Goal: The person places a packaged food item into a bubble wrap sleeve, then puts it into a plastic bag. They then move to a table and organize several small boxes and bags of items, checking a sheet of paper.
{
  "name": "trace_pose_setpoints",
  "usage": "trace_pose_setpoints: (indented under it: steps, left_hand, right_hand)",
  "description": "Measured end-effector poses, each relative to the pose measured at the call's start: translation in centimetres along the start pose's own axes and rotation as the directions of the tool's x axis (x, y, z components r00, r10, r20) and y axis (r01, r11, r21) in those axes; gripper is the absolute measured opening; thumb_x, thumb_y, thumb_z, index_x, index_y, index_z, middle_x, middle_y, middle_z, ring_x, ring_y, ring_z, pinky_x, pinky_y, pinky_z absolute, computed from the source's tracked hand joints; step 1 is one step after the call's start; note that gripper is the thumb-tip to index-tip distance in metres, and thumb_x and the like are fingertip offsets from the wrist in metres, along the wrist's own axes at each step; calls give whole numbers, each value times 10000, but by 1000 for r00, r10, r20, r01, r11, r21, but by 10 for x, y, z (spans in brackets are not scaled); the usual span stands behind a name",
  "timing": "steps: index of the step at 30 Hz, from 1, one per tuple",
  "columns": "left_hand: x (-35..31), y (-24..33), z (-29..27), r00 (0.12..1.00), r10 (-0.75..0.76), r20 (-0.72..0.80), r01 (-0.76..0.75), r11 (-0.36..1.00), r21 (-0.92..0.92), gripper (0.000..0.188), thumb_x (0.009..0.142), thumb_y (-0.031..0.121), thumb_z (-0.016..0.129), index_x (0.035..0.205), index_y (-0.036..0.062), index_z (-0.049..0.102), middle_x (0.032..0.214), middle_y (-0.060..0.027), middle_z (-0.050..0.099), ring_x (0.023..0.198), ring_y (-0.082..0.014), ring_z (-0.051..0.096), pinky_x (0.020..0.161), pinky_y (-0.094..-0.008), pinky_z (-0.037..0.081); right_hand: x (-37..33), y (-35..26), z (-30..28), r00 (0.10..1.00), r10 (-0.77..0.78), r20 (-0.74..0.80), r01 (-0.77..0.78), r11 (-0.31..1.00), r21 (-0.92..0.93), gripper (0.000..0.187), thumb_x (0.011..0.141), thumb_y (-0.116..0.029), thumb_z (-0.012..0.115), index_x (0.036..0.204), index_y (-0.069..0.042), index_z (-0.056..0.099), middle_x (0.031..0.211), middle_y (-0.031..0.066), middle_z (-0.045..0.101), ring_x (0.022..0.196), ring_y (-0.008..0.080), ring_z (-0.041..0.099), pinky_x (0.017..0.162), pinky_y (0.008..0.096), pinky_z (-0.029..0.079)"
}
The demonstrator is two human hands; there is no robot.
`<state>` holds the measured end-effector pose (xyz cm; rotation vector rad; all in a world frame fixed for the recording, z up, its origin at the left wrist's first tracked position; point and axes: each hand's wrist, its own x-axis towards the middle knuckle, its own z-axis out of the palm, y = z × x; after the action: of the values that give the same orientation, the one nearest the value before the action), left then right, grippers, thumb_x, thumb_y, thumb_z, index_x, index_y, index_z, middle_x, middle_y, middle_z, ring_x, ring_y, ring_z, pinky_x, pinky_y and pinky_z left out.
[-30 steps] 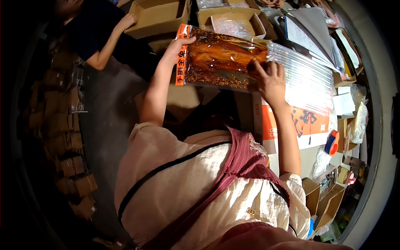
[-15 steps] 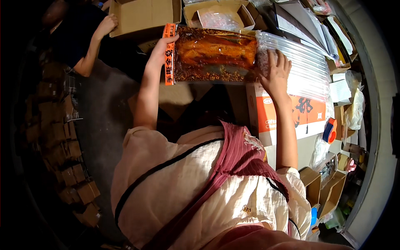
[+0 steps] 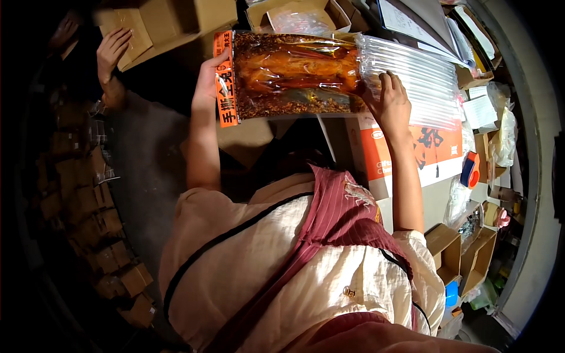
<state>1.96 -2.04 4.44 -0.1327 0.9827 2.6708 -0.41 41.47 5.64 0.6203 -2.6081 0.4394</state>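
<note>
My left hand (image 3: 207, 79) is closed on the orange-edged end of a clear sealed food pack (image 3: 294, 67), which holds reddish-brown meat in dark, flaky sauce. The pack is held level in front of me. Its right end meets the mouth of a clear inflated air-cushion bag (image 3: 426, 79), with ribbed air columns. There my right hand (image 3: 389, 106) grips the bag's edge, thumb hidden under it or the pack. How far the pack sits inside the bag, I cannot tell. Below the bag lies a white and orange-red printed gift box (image 3: 432, 154).
A co-worker's hand (image 3: 113, 52) holds an open cardboard box (image 3: 170, 29) at the far left. Behind the pack stands a carton (image 3: 347, 13) of plastic bags. Papers (image 3: 406, 26), a tape dispenser (image 3: 471, 170) and small open boxes (image 3: 444, 250) line the right. Cartons (image 3: 94, 206) are stacked left.
The pack and my left hand have shifted a little left and nearer. My right hand stays at the bag's mouth. The co-worker's hand and cardboard box have moved left.
</note>
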Motion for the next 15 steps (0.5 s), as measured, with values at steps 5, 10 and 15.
trace_pose_setpoints:
  steps: [5, 10, 15]
  left_hand:
    - [-10, 1, 16, 997, 8, -74, -13, 998, -62, 268, 993, 236, 602, 1187, 59, 657, 1078, -110, 727, 900, -254, 720, 786, -407, 598]
    - [-2, -9, 37, 918, 219, -332, -169, 970, 172, 248, 994, 259, 612, 1157, 85, 681, 997, -71, 743, 748, -185, 718, 633, -333, 594]
    - [-23, -12, 48, 852, 364, -376, -237, 909, 343, 326, 942, 212, 664, 1181, -9, 693, 1090, -100, 731, 1025, -197, 683, 927, -347, 527]
  right_hand:
    - [-3, -6, 6, 999, 42, -7, -42, 998, -54, 230, 851, -219, 722, 911, -46, 584, 946, 132, 661, 838, 321, 672, 656, 413, 541]
    - [1, -7, 9, 998, 39, -56, -43, 997, -68, 127, 855, -140, 686, 899, -58, 599, 889, 124, 663, 816, 319, 673, 652, 402, 536]
    - [8, -20, -9, 969, -88, -232, 142, 963, 227, 205, 840, -33, 676, 1038, -21, 625, 959, 151, 672, 854, 357, 653, 744, 368, 535]
